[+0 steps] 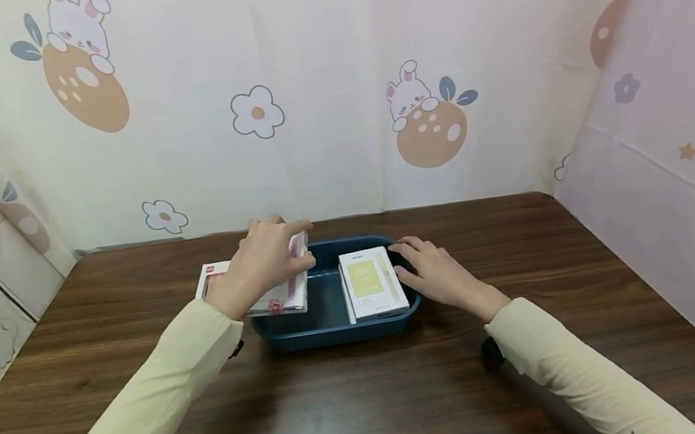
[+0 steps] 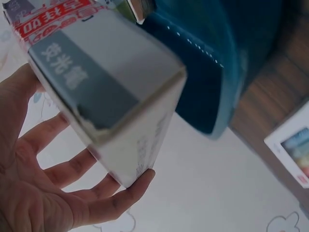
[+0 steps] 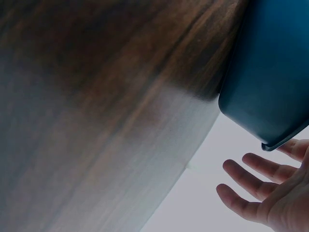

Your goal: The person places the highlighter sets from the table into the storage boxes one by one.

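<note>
My left hand [image 1: 260,257] grips a white highlighter box [image 1: 283,298] over the left part of a dark blue plastic bin [image 1: 340,334]. In the left wrist view the box [image 2: 120,63] is tilted, with a grey label band and red print, and the fingers spread along its side. Inside the bin's right half lies a white box with a yellow-green panel [image 1: 369,283], another white edge showing beneath it. My right hand [image 1: 438,275] is at the bin's right rim. Its fingers look extended in the right wrist view, one partly hidden behind the rim.
Another white box with a red mark [image 1: 209,272] lies on the wooden table [image 1: 328,422] left of the bin, partly hidden by the left hand. A patterned curtain [image 1: 336,149] hangs behind the table's far edge.
</note>
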A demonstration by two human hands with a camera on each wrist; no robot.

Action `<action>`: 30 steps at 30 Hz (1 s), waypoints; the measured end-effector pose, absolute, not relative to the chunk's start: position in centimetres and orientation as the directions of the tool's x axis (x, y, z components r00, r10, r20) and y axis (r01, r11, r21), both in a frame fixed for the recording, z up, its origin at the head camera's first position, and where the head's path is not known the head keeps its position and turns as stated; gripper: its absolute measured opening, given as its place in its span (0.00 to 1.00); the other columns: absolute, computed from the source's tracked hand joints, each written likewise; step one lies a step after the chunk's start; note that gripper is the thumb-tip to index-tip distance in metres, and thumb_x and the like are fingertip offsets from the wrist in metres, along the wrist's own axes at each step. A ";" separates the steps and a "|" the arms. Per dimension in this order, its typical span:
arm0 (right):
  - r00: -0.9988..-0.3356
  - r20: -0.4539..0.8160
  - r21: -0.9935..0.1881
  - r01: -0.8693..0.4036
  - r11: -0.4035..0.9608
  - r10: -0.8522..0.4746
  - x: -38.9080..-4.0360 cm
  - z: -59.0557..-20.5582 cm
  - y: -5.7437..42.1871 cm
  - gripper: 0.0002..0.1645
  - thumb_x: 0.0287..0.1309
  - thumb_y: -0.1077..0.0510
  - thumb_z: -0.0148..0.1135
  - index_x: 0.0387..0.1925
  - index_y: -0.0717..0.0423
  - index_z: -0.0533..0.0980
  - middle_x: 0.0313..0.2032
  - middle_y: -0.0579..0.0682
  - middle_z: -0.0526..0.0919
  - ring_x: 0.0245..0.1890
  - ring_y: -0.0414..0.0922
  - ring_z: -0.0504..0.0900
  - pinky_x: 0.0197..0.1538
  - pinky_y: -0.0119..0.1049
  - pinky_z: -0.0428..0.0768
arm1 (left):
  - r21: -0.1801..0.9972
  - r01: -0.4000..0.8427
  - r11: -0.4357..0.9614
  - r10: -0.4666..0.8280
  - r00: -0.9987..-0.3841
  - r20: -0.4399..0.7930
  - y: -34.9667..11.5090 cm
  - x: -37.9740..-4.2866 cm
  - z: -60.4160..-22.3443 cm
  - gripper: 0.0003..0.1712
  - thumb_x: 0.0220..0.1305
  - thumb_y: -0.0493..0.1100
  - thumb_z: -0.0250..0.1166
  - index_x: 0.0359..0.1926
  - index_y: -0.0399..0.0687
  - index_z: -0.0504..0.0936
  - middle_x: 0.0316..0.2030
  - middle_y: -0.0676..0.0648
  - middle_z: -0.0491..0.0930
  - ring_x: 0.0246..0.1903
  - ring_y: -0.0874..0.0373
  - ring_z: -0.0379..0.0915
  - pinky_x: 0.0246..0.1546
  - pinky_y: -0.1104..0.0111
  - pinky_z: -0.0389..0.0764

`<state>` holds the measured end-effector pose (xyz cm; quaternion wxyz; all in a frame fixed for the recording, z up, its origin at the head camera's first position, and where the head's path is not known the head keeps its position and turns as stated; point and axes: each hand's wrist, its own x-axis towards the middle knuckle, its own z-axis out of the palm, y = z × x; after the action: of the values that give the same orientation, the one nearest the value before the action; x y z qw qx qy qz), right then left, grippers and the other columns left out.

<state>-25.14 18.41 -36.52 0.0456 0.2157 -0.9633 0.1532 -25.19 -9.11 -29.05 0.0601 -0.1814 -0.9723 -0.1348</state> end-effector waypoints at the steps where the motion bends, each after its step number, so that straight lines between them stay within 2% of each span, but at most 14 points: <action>1: -0.903 0.154 -0.276 -0.428 0.860 -0.400 -25.1 -36.5 18.4 0.28 0.65 0.48 0.45 0.63 0.55 0.63 0.62 0.58 0.64 0.60 0.58 0.66 0.57 0.59 0.65 | 0.240 0.368 0.899 0.334 -0.927 0.170 -8.9 -25.3 -29.2 0.30 0.54 0.54 0.62 0.59 0.60 0.71 0.51 0.41 0.73 0.45 0.45 0.66 0.44 0.51 0.75; 11: -0.905 0.144 -0.279 -0.426 0.861 -0.401 -25.2 -36.4 18.4 0.28 0.65 0.48 0.44 0.63 0.55 0.62 0.62 0.58 0.64 0.60 0.58 0.65 0.58 0.59 0.64 | 0.243 0.333 0.911 0.305 -0.941 0.147 -7.6 -25.5 -31.5 0.31 0.54 0.57 0.62 0.60 0.60 0.71 0.55 0.41 0.71 0.49 0.43 0.63 0.45 0.49 0.75; 19: -0.904 0.151 -0.281 -0.427 0.859 -0.400 -25.2 -36.5 18.4 0.28 0.65 0.48 0.45 0.63 0.55 0.63 0.62 0.57 0.64 0.60 0.58 0.66 0.57 0.59 0.65 | 0.220 0.343 0.913 0.311 -0.935 0.169 -7.3 -25.4 -33.8 0.30 0.55 0.56 0.61 0.60 0.58 0.70 0.52 0.41 0.73 0.44 0.43 0.65 0.36 0.50 0.77; 26: -0.904 0.146 -0.281 -0.427 0.860 -0.401 -25.1 -36.5 18.4 0.28 0.65 0.48 0.44 0.63 0.55 0.63 0.62 0.58 0.64 0.60 0.58 0.65 0.57 0.59 0.65 | 0.228 0.314 0.922 0.294 -0.948 0.118 -6.9 -25.4 -34.9 0.30 0.55 0.56 0.61 0.60 0.59 0.71 0.54 0.39 0.71 0.47 0.39 0.65 0.42 0.46 0.75; 30: -0.908 0.143 -0.281 -0.419 0.863 -0.394 -25.2 -36.5 18.4 0.28 0.65 0.48 0.44 0.63 0.55 0.63 0.62 0.57 0.64 0.60 0.58 0.65 0.58 0.59 0.64 | 0.229 0.305 0.924 0.291 -0.952 0.094 -6.9 -25.5 -35.4 0.30 0.55 0.56 0.61 0.59 0.59 0.71 0.54 0.40 0.71 0.47 0.40 0.65 0.41 0.45 0.75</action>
<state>-25.17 18.36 -36.52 0.0406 0.2109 -0.9644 0.1544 -25.47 -6.86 -35.43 0.0291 -0.1522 -0.9804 -0.1215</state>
